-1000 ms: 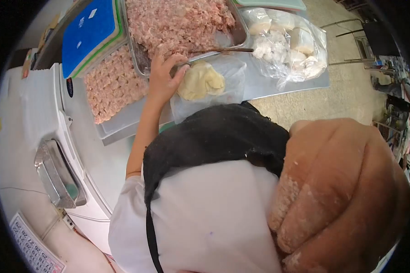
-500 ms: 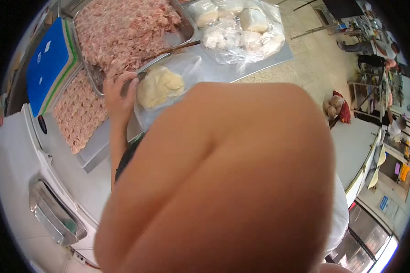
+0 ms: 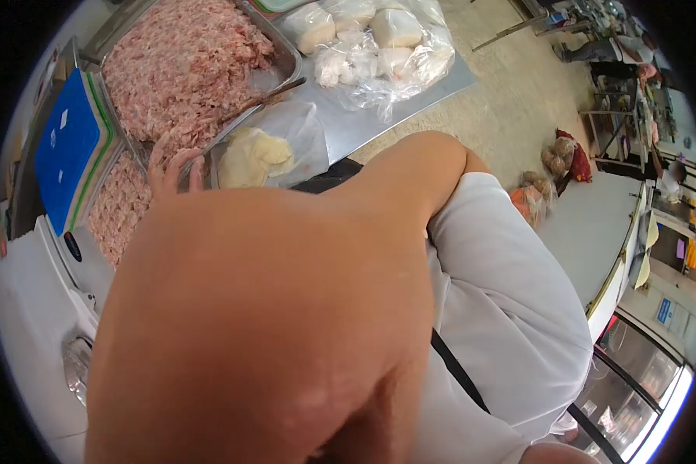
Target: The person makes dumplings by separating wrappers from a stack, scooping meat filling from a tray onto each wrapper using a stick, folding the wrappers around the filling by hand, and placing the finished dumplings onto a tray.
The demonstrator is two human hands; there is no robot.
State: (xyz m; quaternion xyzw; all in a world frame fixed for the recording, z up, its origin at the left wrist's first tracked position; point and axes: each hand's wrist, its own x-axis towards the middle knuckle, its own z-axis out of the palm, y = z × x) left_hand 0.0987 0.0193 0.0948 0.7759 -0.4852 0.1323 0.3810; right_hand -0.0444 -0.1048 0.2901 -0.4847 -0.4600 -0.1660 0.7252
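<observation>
Far left there's a blue sheet (image 3: 68, 147), then rows of meat dumplings (image 3: 117, 209). The left hand (image 3: 168, 178) is at the near corner of the metal tray (image 3: 296, 60), fingers loosely apart by the ground meat (image 3: 185, 66); can't tell if they're pinching any. The meat heaps up straight beyond those fingertips, so the left's way nearer. Just right of it, pale yellow dough (image 3: 246, 158) lies on clear plastic (image 3: 311, 133). Mid-view is the right hand (image 3: 263, 309), maybe partly wrist (too close and blurry), fingers hidden, so no clue what they hold. A wooden stick (image 3: 286, 89) crosses the tray rim, long axis slanting up-right from the meat. Furthest right, a bag (image 3: 387, 85) of white blocks on the steel desk (image 3: 448, 83).
</observation>
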